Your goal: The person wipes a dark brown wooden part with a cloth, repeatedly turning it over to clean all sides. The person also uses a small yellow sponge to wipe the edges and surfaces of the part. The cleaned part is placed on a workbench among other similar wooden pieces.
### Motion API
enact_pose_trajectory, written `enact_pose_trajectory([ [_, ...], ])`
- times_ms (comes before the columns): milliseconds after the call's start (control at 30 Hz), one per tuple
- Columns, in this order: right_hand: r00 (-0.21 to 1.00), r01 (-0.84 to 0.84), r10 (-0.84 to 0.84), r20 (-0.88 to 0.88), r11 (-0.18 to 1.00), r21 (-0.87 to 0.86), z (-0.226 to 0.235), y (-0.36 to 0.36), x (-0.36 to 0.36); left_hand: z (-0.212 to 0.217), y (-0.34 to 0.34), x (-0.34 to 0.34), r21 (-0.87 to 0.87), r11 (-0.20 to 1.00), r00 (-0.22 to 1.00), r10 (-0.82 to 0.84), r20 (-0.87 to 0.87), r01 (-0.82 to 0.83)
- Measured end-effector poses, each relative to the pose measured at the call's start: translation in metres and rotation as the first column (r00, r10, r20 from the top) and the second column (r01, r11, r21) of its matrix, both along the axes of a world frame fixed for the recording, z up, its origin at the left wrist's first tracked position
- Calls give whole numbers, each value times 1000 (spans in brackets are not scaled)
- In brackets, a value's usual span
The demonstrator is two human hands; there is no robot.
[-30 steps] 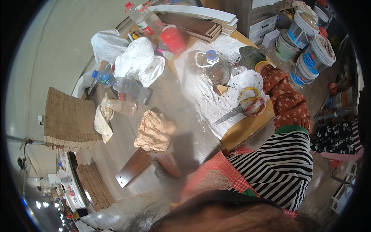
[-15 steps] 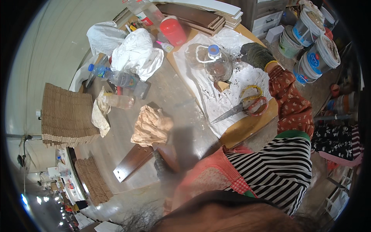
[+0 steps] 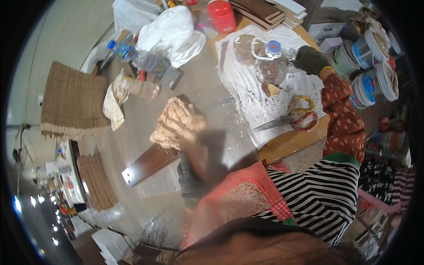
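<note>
My left hand (image 3: 190, 179), in a dark glove, is at the near side of the table, beside a glossy brown board (image 3: 148, 167) and just below a crumpled peach cloth (image 3: 176, 123). Blur and the angle hide its fingers. The cloth covers the board's far end. My right hand (image 3: 312, 61), also in a dark glove, rests bunched on a spread white cloth (image 3: 236, 79); what it holds, if anything, is hidden. Left of it stands a clear jug with a blue cap (image 3: 274, 47). Nearer lie large scissors (image 3: 282, 121) with yellow and red wrapped handles.
Stacked brown corrugated sheets (image 3: 73, 97) stand at the left. Clear plastic bottles (image 3: 150, 62), a white bag (image 3: 170, 33) and a red container (image 3: 221, 17) occupy the far side. Paint-type buckets (image 3: 371, 84) crowd the right, beyond the table edge.
The view has shifted, so most table items appear higher and farther right. More of my left glove and wrist shows, still beside the peach cloth. My right hand stays by the jug.
</note>
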State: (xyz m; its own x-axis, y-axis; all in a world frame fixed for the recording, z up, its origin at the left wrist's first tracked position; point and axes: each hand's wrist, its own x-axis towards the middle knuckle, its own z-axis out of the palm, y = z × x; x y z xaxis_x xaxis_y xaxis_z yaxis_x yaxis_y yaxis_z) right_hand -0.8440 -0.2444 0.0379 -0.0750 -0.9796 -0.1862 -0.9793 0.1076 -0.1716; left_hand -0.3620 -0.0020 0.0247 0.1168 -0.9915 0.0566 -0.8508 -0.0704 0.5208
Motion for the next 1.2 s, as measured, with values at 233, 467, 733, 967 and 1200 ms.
enact_pose_trajectory([
  [233,985,-140,133,-111,988,-62,11,11,-1,2,11,-5,-126,992,968,-55,-247,24],
  [467,917,-389,321,-238,855,-344,9,16,-24,-15,-6,5,286,938,427,344,-836,-196],
  [733,883,83,150,445,883,-462,67,92,-20,-17,11,4,-91,996,975,-30,-221,10],
  [967,48,-79,103,993,992,-99,34,144,103,22,15,-16,30,1000,996,-2,-85,5],
  [1200,-61,-468,72,996,879,-92,3,137,198,63,15,-30,-30,1000,996,-11,-94,8],
])
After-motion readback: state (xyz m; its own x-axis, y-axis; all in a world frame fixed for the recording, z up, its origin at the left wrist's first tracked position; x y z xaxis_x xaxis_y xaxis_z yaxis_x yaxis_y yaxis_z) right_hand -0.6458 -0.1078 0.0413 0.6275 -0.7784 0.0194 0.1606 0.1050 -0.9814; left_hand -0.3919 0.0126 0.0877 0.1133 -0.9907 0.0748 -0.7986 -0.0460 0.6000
